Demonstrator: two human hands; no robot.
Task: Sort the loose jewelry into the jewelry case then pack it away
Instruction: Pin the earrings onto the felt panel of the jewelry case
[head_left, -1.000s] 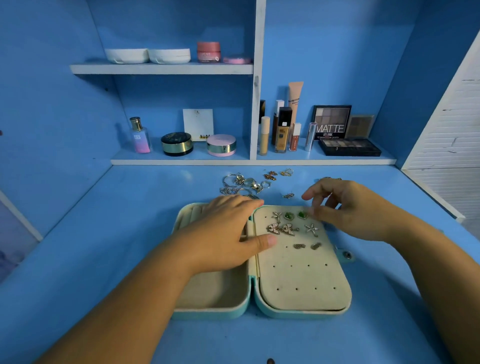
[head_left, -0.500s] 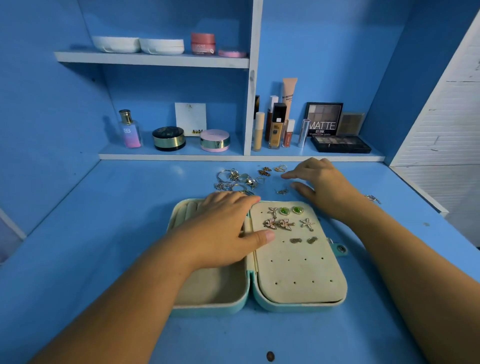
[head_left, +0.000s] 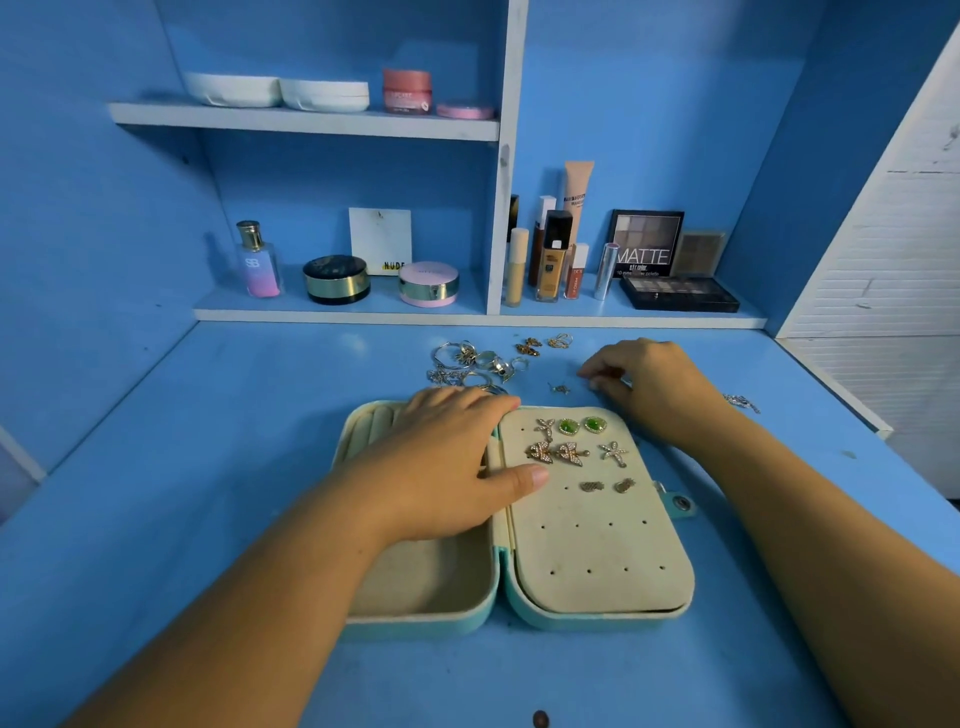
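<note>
Jewelry case (head_left: 597, 561) lies open on the counter (head_left: 208, 467); left hand (head_left: 441, 467) rests flat on it (fingers (head_left: 467, 408) released), right hand (head_left: 649, 384) curls beyond it, grasp impossible to tell.

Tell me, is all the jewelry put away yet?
Not yet. Done: several earrings sit pinned on the pad of the open jewelry case. In hand: the left hand rests on the case while the right hand reaches to the table behind it; whether it holds anything is unclear. Left: the pile of rings and chains, a small loose piece, then closing the case.
</note>
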